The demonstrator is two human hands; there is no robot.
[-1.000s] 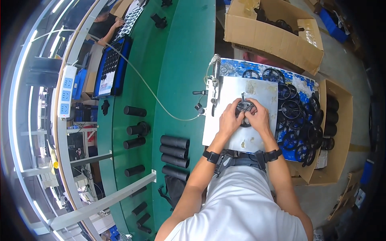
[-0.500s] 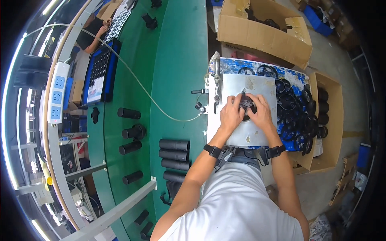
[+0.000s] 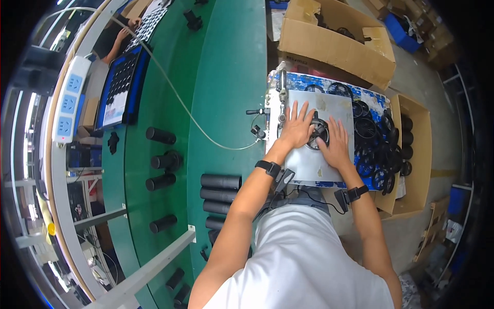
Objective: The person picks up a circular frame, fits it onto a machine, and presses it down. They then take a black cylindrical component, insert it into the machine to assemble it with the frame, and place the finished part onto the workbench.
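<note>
My left hand and my right hand lie on a grey metal plate, one on each side of a black ring-shaped part seated on it. Both hands touch the part, the fingers spread flat over the plate. A metal lever fixture stands along the plate's left edge. Black wrist straps sit on both of my forearms.
Several black rings pile up right of the plate. Cardboard boxes stand behind and one to the right. Black cylinders lie on the green bench, crossed by a cable. Another person's hands work far left.
My hands have flattened out over the plate around the black part; earlier their fingers were bunched on top of it. The view has shifted slightly.
</note>
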